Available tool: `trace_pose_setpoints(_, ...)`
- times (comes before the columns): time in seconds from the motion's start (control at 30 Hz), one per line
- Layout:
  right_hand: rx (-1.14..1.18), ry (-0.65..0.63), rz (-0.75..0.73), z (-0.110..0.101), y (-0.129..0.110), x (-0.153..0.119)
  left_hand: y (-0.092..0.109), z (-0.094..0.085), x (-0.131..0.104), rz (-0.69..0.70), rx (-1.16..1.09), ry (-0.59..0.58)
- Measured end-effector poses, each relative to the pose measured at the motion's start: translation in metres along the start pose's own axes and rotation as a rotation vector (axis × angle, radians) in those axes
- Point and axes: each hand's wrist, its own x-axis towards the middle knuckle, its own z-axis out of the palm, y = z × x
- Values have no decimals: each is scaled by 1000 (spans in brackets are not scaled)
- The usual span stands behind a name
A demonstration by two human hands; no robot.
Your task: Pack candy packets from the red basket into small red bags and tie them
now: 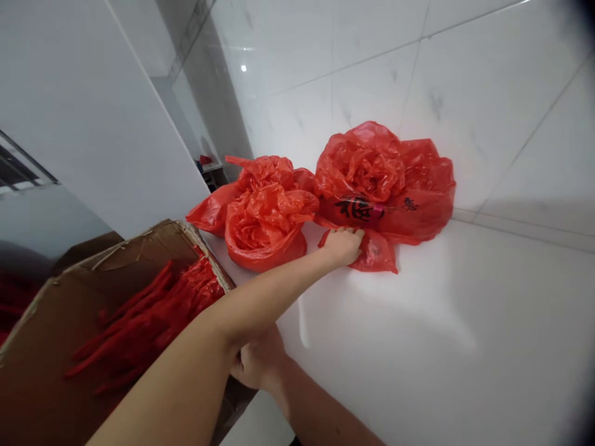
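My left hand [344, 245] reaches across to the right, its fingers bent over a small flat red plastic bag [379, 253] on the white surface. Right behind it sits a large bunched red plastic bag [395, 214] with black characters printed on it. My right hand [263, 359] is lower down, by the near corner of the cardboard box, partly covered by my left forearm. Its fingers look curled, and what they hold, if anything, is hidden. Left of my left hand stands another bunched red bag [264, 232].
An opened cardboard box [60, 310] at the left holds a pile of long red items [158, 316]. Marbled white tiles [372, 68] rise behind the white surface [418, 347]. A pale panel [102, 118] slants across the upper left.
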Motion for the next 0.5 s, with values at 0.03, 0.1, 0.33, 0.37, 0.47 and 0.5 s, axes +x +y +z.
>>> trace_pose_setpoints(0.03,12,3,4,0,0,0,-1,1,-1,-16,-7,-13)
trace_pose_setpoints(0.1,37,12,8,0,0,1,-4,-1,-6,-38,-28,-18)
trace_pose_setpoints(0.33,8,9,22,3,1,1,-8,-4,-2,-58,-99,10)
trace_pose_setpoints(0.37,7,0,24,4,1,1,-8,-3,0,-59,-109,-10)
trace_pose_setpoints(0.47,19,8,21,5,3,0,-6,0,3,-67,-136,-26)
trace_pose_setpoints(0.5,26,15,17,6,3,0,-6,1,3,-71,-146,-18)
